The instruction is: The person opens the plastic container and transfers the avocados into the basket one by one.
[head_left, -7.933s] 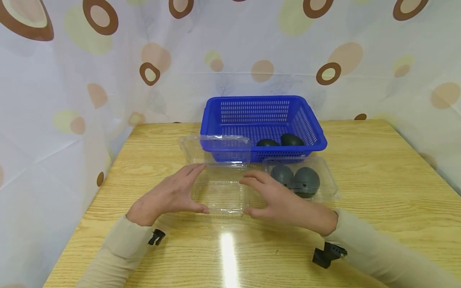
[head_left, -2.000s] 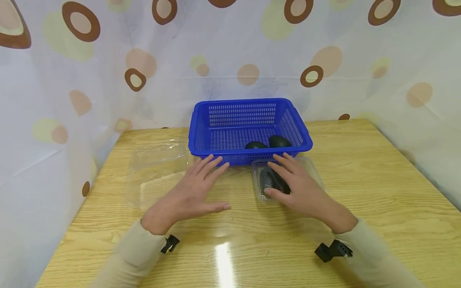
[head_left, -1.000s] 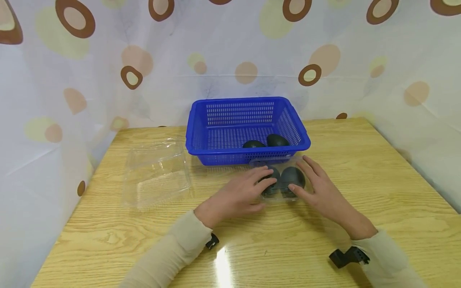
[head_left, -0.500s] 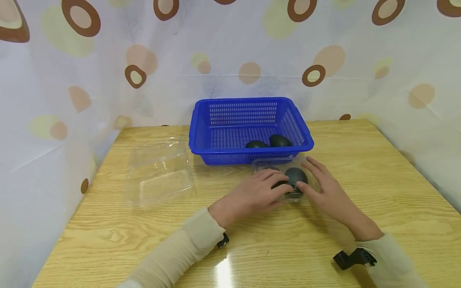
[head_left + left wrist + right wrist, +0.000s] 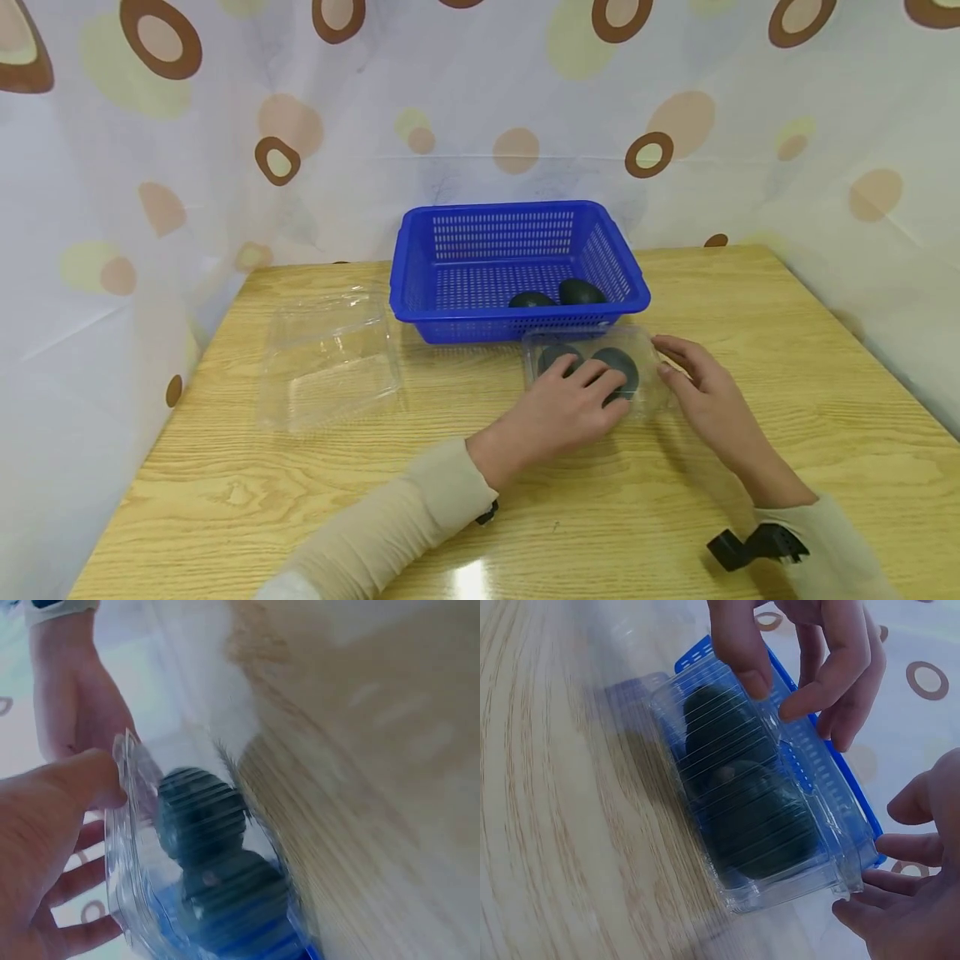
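Observation:
A clear plastic clamshell box (image 5: pixel 647 390) with its lid down stands in front of the basket. Two dark green avocados (image 5: pixel 727 731) lie inside it, ridged plastic over them. My left hand (image 5: pixel 570 408) reaches across to its front edge. In the left wrist view the left thumb (image 5: pixel 101 780) lies on the rim and the fingers curl over the other side. My right hand (image 5: pixel 712 408) is at the box's right end. In the right wrist view its fingertips (image 5: pixel 892 844) touch the rim's corner, fingers extended and thumb apart. The left thumb is hidden in the head view.
A second clear clamshell box (image 5: pixel 330 375), opened out with nothing in it, lies at the left of the wooden table (image 5: pixel 300 500). The blue basket (image 5: pixel 517 316) stands behind the filled box with two avocados (image 5: pixel 581 292) in it. A patterned curtain (image 5: pixel 465 117) hangs behind.
The opened box has gone from between my hands to the left side. My left hand has crossed right onto the filled box. The right hand has slid to that box's right end.

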`<state>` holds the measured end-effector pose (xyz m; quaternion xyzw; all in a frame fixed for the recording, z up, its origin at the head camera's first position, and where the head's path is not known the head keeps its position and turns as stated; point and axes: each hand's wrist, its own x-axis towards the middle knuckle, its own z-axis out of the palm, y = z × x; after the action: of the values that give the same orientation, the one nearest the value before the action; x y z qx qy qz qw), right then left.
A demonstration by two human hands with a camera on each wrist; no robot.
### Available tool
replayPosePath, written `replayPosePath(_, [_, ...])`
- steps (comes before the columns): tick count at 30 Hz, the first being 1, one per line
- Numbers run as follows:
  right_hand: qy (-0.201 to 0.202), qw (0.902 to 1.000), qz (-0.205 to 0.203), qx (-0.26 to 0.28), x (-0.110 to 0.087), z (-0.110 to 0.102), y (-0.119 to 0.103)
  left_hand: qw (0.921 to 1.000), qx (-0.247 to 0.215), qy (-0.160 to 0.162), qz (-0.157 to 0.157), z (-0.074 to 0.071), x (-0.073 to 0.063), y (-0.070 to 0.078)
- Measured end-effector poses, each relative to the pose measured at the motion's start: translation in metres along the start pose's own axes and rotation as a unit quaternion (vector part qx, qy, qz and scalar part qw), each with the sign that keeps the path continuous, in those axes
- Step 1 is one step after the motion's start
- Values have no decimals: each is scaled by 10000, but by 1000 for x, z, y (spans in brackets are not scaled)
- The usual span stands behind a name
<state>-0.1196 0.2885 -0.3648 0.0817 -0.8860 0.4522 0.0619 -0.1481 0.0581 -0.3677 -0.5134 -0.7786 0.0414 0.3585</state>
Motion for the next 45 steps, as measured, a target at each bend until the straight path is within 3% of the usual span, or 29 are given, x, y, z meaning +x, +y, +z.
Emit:
replayPosePath(9, [75, 10000, -11, -7, -3, -2, 1, 9984, 368, -236, -364, 3, 11, 12])
replayPosePath(15, [97, 9999, -53, 61, -3, -3, 2, 9972, 517, 215, -490, 9, 16, 19])
replayPosePath(18, [119, 9999, -7, 32, -3, -4, 2, 9971, 521, 289, -466, 10, 17, 21])
replayPosePath(28, [6, 9985, 548, 5, -10, -9, 8, 9974, 466, -295, -470, 4, 21, 23])
replayPosePath(32, [-170, 9965, 666, 474, -14, -11, 14, 9963, 484, -481, -522, 4, 24, 26])
replayPosePath(35, [-479, 9864, 719, 1401, -16, -14, 20, 9956, 602, -464, -543, 4, 27, 28])
replayPosePath(39, [-969, 9542, 839, 2702, -18, -20, 27, 9950, 726, -501, -476, 4, 31, 30])
replayPosePath(45, [-1412, 9181, 802, 3617, -22, -24, 34, 9947, 754, -596, -362, 5, 33, 32])
